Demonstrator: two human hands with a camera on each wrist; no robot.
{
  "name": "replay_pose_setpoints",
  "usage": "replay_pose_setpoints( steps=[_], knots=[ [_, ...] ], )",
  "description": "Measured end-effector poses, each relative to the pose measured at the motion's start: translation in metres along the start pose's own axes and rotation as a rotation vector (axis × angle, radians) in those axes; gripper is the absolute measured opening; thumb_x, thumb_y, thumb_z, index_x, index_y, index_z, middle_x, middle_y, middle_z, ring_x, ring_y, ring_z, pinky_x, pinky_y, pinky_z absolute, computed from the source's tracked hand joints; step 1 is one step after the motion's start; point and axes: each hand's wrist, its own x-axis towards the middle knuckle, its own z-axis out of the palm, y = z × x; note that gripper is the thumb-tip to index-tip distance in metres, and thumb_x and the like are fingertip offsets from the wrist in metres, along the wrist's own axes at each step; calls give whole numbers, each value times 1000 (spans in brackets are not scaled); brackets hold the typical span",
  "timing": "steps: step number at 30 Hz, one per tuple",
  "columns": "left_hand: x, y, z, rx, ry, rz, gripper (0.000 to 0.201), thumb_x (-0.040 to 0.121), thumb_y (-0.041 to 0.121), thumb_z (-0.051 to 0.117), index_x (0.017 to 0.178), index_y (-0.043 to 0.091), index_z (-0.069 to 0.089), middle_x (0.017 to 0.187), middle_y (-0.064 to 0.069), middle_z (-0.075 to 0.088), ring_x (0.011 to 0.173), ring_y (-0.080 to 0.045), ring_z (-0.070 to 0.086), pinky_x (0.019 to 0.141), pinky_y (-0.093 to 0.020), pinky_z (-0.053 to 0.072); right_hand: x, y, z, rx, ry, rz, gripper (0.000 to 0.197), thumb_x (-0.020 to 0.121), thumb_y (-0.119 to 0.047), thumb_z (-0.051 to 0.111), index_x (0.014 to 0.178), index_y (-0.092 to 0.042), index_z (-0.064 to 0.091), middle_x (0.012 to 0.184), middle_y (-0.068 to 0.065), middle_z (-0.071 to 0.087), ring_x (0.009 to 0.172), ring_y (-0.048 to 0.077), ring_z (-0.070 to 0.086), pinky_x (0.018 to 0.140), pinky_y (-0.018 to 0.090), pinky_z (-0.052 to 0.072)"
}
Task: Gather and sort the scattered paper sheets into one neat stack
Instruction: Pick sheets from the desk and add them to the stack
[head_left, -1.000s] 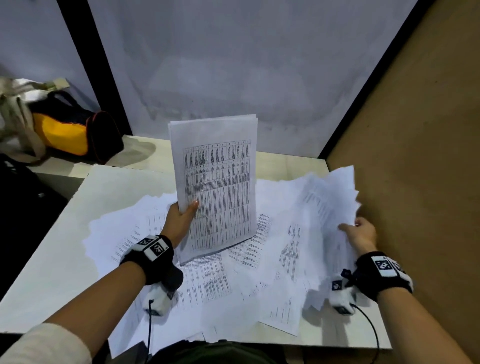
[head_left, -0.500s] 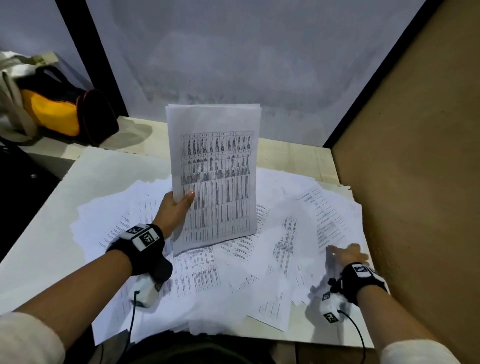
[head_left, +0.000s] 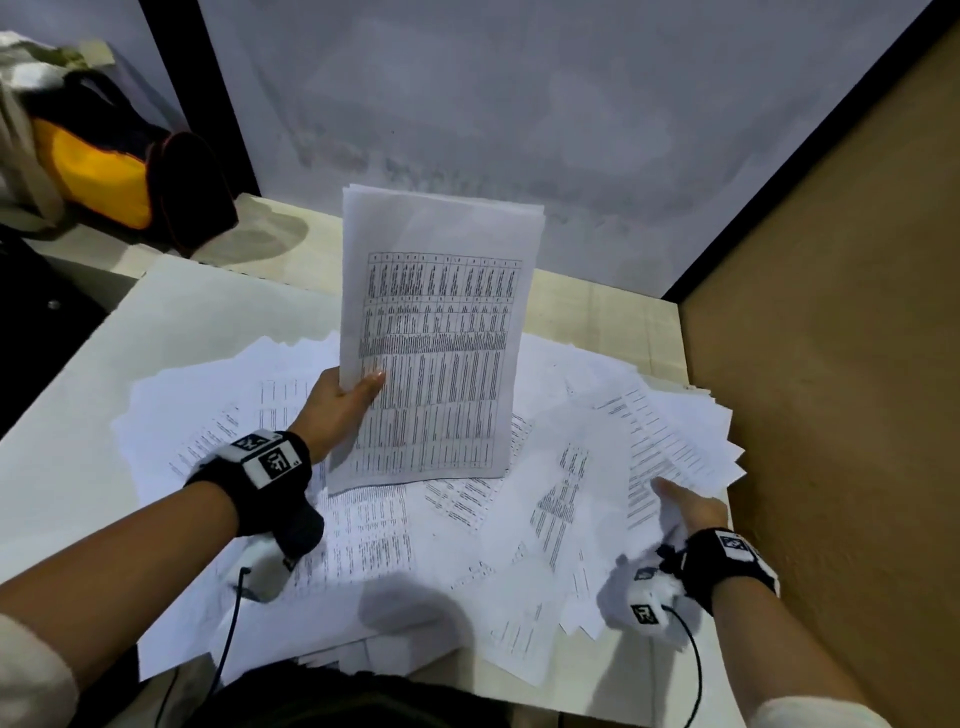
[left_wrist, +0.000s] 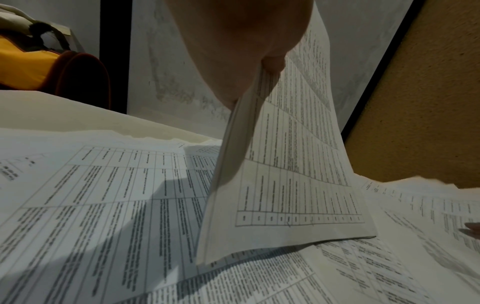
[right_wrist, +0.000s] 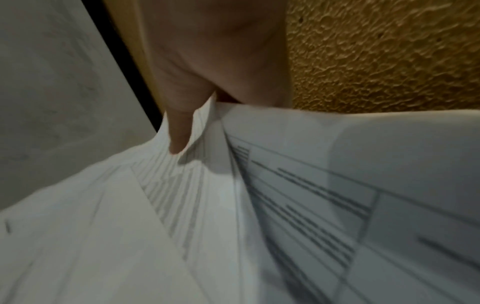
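My left hand (head_left: 347, 400) grips a gathered stack of printed sheets (head_left: 436, 353) by its left edge and holds it upright, its bottom edge on the papers below. In the left wrist view the thumb pinches the stack (left_wrist: 288, 181) from the front. Many loose printed sheets (head_left: 374, 535) lie scattered over the white table (head_left: 88, 395). At the right, my right hand (head_left: 685, 506) grips a fanned bunch of sheets (head_left: 680, 441) near the brown wall. In the right wrist view its thumb (right_wrist: 179, 131) lies on top of the bunch (right_wrist: 285, 195); the fingers are hidden underneath.
A brown partition wall (head_left: 841, 332) stands close along the table's right edge. A grey wall (head_left: 467, 114) closes the back. A yellow and black bag (head_left: 109, 166) sits on a ledge at the far left. Bare table shows at the left.
My right hand dropped to the table with its sheets half a second ago and has since lifted slightly with a fanned bunch. The left hand keeps the upright stack nearly still.
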Motion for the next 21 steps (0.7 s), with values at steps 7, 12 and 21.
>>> replay_pose_setpoints(
  steps=[7,12,21],
  knots=[
    [-1,-3,-3,-45,10,-20,33,95,26,46,63,14,45,57,-4,39,51,-16,39,52,-23,35,-23,-15,12,-217,223,-300,48,76,-16,75,113,9,59,118,26,62,106,38,60,91,40,47],
    [-5,0,-2,-73,-5,-14,30,94,25,46,66,14,46,58,-2,38,53,-15,39,53,-24,36,-58,-33,-3,-273,227,-467,46,79,-8,71,120,8,55,122,24,60,111,36,58,92,37,45],
    [-26,12,0,-184,34,-4,28,96,21,45,68,20,44,63,3,41,59,-10,41,59,-24,36,-115,-81,-25,-380,168,-648,38,81,-4,67,118,-1,58,116,18,64,103,31,61,83,32,47]
  ],
)
